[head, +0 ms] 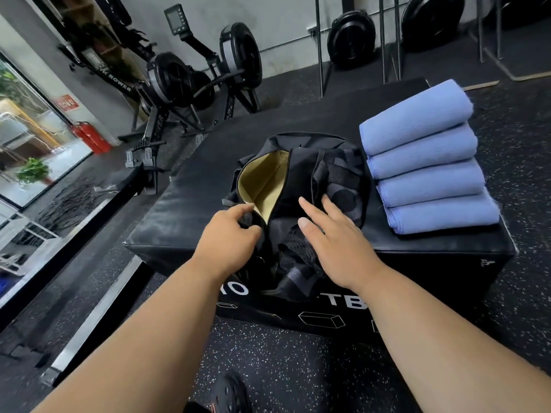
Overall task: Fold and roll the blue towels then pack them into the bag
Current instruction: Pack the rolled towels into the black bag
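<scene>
Four rolled blue towels are lying side by side in a row along the right edge of a black padded box, touching one another. Just left of them, a black bag is sitting near the box's front edge, unzipped and showing a tan lining. The left hand is pinching the bag's opening edge at its near end. The right hand is resting flat on the bag's top, fingers straight. Rowing machines are standing on the floor beyond the box's far left corner.
</scene>
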Motion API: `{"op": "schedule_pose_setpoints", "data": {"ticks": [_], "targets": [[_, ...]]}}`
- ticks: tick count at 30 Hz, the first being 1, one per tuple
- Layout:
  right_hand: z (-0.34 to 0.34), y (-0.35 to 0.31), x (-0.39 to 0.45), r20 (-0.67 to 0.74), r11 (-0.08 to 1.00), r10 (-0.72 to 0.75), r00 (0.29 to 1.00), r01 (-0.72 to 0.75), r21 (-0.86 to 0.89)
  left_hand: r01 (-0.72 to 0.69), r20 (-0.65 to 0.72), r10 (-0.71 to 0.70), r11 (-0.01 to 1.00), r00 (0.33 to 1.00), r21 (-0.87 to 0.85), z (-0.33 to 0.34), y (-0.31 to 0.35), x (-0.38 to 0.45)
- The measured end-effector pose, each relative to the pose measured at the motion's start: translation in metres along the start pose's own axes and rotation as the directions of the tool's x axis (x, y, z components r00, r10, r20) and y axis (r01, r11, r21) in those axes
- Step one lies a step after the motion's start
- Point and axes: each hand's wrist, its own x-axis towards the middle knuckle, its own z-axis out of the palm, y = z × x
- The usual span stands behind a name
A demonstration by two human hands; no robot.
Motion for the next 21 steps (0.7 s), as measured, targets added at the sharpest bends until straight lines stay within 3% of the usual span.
{"op": "schedule_pose_setpoints", "data": {"ticks": [4,8,12,16,21], "targets": [[0.008,0.014,0.014,0.01,0.997,-0.048,0.999,0.048,-0.061,0.026,0.08,-0.032,0.997,0.996,0.077,0.02,-0.006,0.031],[0.006,0.012,0.019,0.102,0.996,0.026,0.994,-0.016,-0.092,0.06,0.059,-0.062,0.998,0.996,0.026,0.027,-0.007,0.042],[-0.001,0.012,0.027,0.133,0.996,0.046,0.99,-0.035,-0.086,0.002,-0.096,-0.014,0.992,0.995,-0.125,0.012,-0.001,0.042],[-0.006,0.014,0.034,0.162,0.987,0.088,0.983,-0.064,-0.147,-0.095,-0.301,0.018,0.965,0.953,-0.243,-0.022,0.015,0.035],[0.001,0.013,0.038,0.175,0.964,0.086,0.981,-0.037,-0.264,-0.088,-0.404,-0.002,0.975,0.915,-0.203,-0.054,0.004,0.039]]}}
